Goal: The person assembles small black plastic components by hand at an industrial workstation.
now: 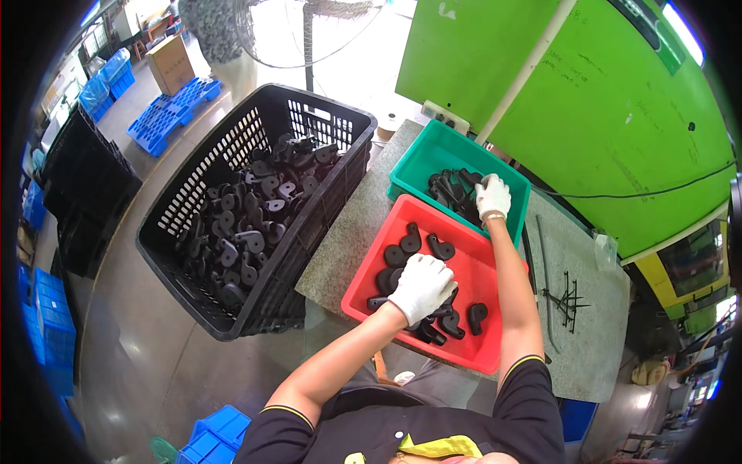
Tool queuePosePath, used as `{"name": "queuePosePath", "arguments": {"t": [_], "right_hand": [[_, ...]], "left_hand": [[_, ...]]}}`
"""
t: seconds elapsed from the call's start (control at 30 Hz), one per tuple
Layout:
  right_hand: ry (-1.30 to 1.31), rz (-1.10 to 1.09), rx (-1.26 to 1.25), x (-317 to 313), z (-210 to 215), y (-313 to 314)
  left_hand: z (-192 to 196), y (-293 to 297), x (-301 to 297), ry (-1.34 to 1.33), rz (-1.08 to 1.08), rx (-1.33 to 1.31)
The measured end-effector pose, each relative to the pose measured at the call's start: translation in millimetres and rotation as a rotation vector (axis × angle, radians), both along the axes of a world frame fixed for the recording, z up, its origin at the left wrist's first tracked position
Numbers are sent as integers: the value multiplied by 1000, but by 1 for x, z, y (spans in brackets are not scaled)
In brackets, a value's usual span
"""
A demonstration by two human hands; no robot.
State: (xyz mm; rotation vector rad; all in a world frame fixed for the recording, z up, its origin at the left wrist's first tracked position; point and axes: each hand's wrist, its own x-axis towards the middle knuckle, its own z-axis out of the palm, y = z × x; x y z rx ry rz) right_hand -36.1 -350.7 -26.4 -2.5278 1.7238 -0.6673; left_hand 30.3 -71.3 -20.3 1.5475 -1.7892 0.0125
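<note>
My left hand (423, 290), in a white glove, is over the red bin (483, 359) with its fingers curled down. A dark edge shows beside the fingers, but what they hold is hidden. Several black plastic parts, each with a round head and a short arm, lie around it; one black part (477, 318) lies apart on the right. My right hand (493, 197), also gloved in white, reaches into the teal bin (421, 151). Its fingers are bent and closed at a pile of slimmer black pieces (452, 193), and their tips are hidden there.
A tall black slatted crate (239, 325) full of similar black parts stands left of the stone-topped table (332, 274). Thin black rods (568, 301) and a long grey strip (546, 271) lie right of the bins. A green machine (618, 124) rises behind.
</note>
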Motion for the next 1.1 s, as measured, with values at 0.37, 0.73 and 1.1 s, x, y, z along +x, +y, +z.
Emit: {"name": "queuePosePath", "arguments": {"t": [0.37,0.73,1.1], "right_hand": [[233,212,297,0,1,18],[-512,540,193,-47,71,86],[-892,465,791,-105,31,222]], "left_hand": [[-10,-3,-10,-5,32,-35],[3,-2,-5,347,333,-134],[14,6,-3,1167,-481,128]]}}
